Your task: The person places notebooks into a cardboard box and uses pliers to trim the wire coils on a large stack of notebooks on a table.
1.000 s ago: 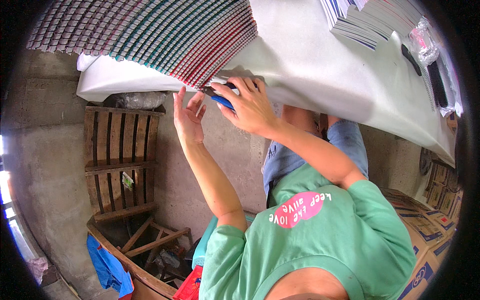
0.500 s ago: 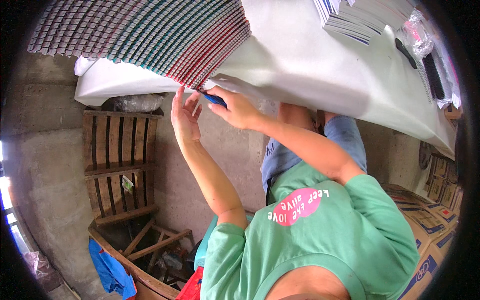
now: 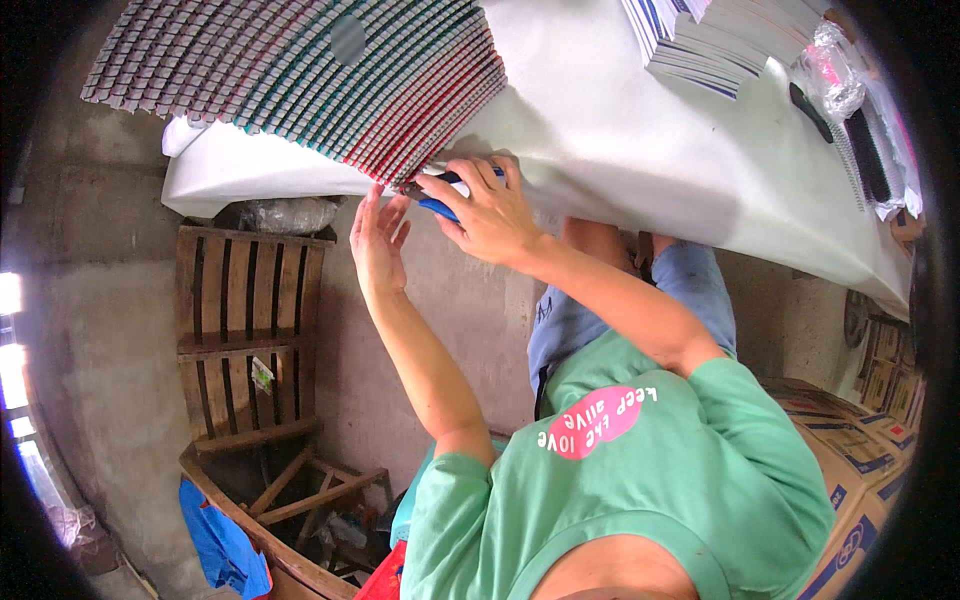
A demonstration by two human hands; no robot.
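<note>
My right hand (image 3: 490, 215) is wrapped round a pair of blue-handled pliers (image 3: 438, 208), whose handles stand apart. The pliers' jaws are at the near corner of a fanned stack of coil-bound books (image 3: 290, 85), beside its red coil ends. My left hand (image 3: 378, 250) is raised just left of the jaws, fingers stretched upward and apart. Its fingertips are at or very near the stack's lower edge; whether they touch a coil is too small to tell. The coils run in dark, green and red bands across the stack.
White cloth (image 3: 600, 110) covers the table under the books. Loose paper stacks (image 3: 710, 45) lie at the far right, by a clear plastic wrap (image 3: 835, 85) and black coils (image 3: 868, 150). A wooden slatted chair (image 3: 245, 330) stands at left; cardboard boxes (image 3: 850, 460) are at right.
The pliers' handles have spread, and the second handle now shows under my right fingers. Both hands appear slightly lower and further right, along with the whole view.
</note>
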